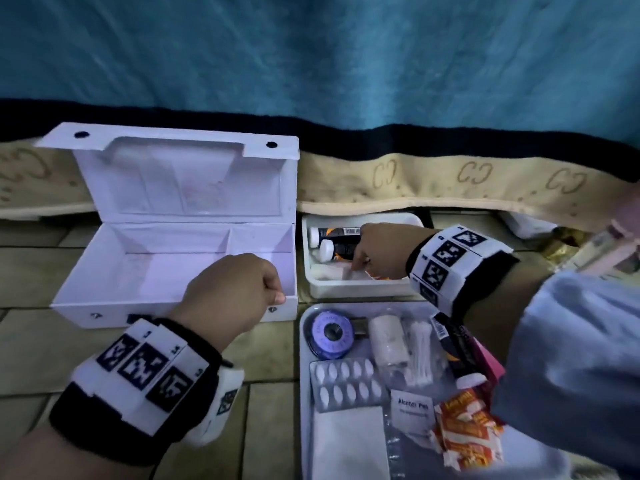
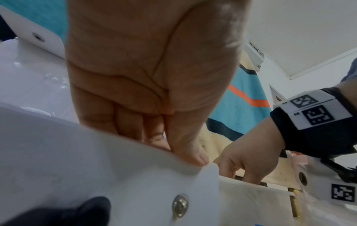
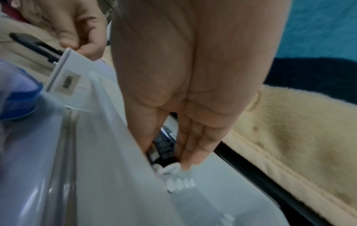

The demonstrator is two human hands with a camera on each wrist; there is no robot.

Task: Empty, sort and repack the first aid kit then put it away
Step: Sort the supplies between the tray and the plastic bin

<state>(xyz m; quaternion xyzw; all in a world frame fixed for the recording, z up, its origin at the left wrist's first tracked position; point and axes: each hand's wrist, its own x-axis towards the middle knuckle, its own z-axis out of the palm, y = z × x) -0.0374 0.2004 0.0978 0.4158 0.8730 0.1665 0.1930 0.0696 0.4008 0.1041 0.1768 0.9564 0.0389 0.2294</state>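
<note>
The white first aid box (image 1: 138,271) stands open and empty on the floor, lid up. My left hand (image 1: 273,296) pinches its front wall at the right corner, thumb outside and fingers inside (image 2: 173,145). To the right is a small white tub (image 1: 346,289) holding two black tubes (image 1: 337,232) with white caps and some white dressing. My right hand (image 1: 363,258) reaches down into this tub. In the right wrist view, its thumb and fingers (image 3: 168,152) close on either side of a black tube (image 3: 163,142), above a strip of white pills (image 3: 179,183).
A grey tray (image 1: 306,410) in front holds a blue tape roll (image 1: 329,334), a bandage roll (image 1: 388,337), cotton swabs, a blister pack (image 1: 346,382), an alcohol pad, orange sachets (image 1: 464,427) and another black tube. A blanket-covered bed edge (image 1: 450,181) runs behind.
</note>
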